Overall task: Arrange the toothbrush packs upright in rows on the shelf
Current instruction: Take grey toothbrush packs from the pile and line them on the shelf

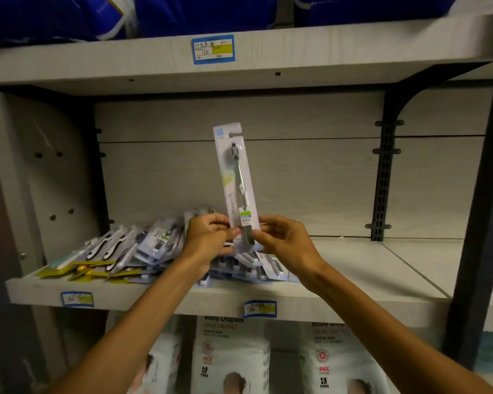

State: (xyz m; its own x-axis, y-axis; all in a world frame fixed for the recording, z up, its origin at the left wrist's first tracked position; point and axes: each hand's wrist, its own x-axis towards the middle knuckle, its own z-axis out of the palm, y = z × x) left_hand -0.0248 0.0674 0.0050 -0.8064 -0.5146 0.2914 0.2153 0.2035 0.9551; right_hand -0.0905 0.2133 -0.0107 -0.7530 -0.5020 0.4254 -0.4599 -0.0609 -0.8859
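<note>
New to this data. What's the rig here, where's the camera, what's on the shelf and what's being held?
There is no robot. A person works with two bare hands, and the single picture comes from a wide-angle camera worn on their head, looking forward and down, so both arms reach in from the bottom of the frame.

The left hand and the right hand together pinch the lower end of one toothbrush pack, holding it roughly upright, tilted slightly, above the shelf.

Behind and below the hands, a loose pile of toothbrush packs lies flat on the left half of that shelf; none stand in rows yet. The right part of the shelf is bare board.

Blue price labels sit on the shelf edges. Baby diaper bags stand on the level below, and blue bags on the level above.
</note>
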